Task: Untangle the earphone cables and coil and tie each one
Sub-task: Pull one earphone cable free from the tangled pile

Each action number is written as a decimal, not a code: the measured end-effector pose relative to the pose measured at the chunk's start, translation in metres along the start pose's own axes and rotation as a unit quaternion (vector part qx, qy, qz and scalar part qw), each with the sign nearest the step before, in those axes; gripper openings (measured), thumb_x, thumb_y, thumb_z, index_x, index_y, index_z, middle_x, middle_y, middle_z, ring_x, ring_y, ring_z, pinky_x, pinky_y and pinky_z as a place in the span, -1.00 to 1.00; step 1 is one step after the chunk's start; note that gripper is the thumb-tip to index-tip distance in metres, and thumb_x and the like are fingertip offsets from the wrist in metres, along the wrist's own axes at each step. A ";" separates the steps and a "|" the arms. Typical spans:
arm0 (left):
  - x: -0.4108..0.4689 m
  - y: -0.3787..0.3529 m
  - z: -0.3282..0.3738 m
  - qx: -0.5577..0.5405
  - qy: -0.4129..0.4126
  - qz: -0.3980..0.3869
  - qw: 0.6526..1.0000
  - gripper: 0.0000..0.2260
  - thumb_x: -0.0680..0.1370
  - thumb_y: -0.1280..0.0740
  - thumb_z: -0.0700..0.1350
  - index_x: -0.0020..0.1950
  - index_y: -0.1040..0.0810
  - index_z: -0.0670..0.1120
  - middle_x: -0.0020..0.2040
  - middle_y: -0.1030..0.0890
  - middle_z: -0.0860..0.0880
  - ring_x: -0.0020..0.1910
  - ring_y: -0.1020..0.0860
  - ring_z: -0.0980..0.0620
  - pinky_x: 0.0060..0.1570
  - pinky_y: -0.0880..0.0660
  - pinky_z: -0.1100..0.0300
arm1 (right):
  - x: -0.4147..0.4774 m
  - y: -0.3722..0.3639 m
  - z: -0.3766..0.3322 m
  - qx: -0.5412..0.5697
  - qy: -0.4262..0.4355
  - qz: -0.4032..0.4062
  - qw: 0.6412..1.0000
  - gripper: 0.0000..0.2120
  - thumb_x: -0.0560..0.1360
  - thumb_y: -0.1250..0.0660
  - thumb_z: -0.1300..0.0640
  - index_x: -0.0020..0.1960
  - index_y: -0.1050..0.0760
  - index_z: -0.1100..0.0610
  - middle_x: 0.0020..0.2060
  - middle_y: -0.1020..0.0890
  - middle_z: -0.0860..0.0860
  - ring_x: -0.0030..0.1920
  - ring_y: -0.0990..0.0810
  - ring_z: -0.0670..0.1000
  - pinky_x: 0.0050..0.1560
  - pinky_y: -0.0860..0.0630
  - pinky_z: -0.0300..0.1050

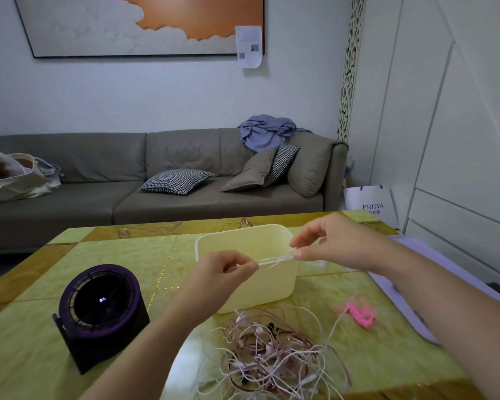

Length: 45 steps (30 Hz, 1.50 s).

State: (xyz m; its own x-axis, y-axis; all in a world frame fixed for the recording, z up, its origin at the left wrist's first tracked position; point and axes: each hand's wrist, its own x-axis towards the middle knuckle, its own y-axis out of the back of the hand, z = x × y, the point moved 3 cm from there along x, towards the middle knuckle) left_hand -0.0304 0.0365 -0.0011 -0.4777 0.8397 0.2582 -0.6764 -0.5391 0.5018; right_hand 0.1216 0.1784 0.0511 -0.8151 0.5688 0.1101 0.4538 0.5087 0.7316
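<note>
A white earphone cable is stretched in a short bundle between my two hands, raised above a cream plastic tub. My left hand pinches its left end with curled fingers. My right hand pinches the right end between thumb and fingertips. One strand trails from my right hand down to the table. A tangled heap of pink and white earphone cables lies on the table near the front edge, below my hands. A small bunch of pink ties lies to the right of the heap.
A dark purple round device on a black stand sits at the table's left. The green and gold table carries a pale lilac sheet along its right edge. A grey sofa with cushions stands behind the table.
</note>
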 end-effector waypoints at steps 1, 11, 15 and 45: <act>0.001 0.001 -0.001 -0.006 0.007 0.006 1.000 -0.87 0.51 -0.35 0.05 -0.16 -0.62 0.05 -0.43 -0.37 0.09 -0.44 -0.30 0.12 -0.41 -0.24 0.29 | 0.000 0.002 0.000 -0.016 0.002 -0.020 1.000 -0.89 0.41 -0.48 0.07 -0.06 -0.65 0.00 -0.14 -0.68 -0.10 -0.30 -0.55 -0.33 -0.19 -0.44 -0.45; 0.019 0.019 0.015 -0.065 0.029 0.012 0.997 -0.87 0.49 -0.37 0.01 -0.17 -0.66 0.00 -0.33 -0.53 -0.01 -0.36 -0.51 0.16 -0.15 -0.56 0.20 | 0.007 -0.001 0.004 0.055 0.020 0.100 0.993 -0.87 0.47 -0.40 0.02 -0.20 -0.64 0.04 -0.22 -0.70 0.01 -0.17 -0.62 -0.09 -0.04 -0.48 -0.16; 0.034 0.038 0.052 -0.179 -0.015 0.063 0.982 -0.87 0.50 -0.38 -0.09 -0.22 -0.63 -0.10 -0.36 -0.50 0.02 -0.33 -0.49 0.14 -0.06 -0.60 0.13 | 0.011 0.011 -0.017 0.122 0.070 0.196 0.971 -0.85 0.51 -0.35 0.08 -0.20 -0.61 0.09 -0.45 -0.60 -0.15 -0.42 -0.48 -0.26 -0.36 -0.35 -0.42; 0.007 0.003 -0.003 0.125 0.077 -0.168 0.975 -0.75 0.58 -0.19 -0.21 0.12 -0.53 0.09 -0.04 -0.60 0.09 -0.02 -0.55 0.19 -0.01 -0.47 0.27 | -0.001 -0.023 -0.003 -0.100 0.024 -0.115 0.988 -0.80 0.50 -0.34 -0.05 -0.29 -0.55 -0.06 -0.48 -0.51 -0.17 -0.43 -0.40 -0.20 -0.30 -0.34 -0.23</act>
State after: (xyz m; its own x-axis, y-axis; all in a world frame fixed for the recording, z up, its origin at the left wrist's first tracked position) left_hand -0.0379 0.0404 -0.0002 -0.3444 0.9359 -0.0735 -0.6614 -0.1863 0.7265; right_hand 0.1107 0.1645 0.0367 -0.9065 0.4195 -0.0469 0.1779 0.4803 0.8589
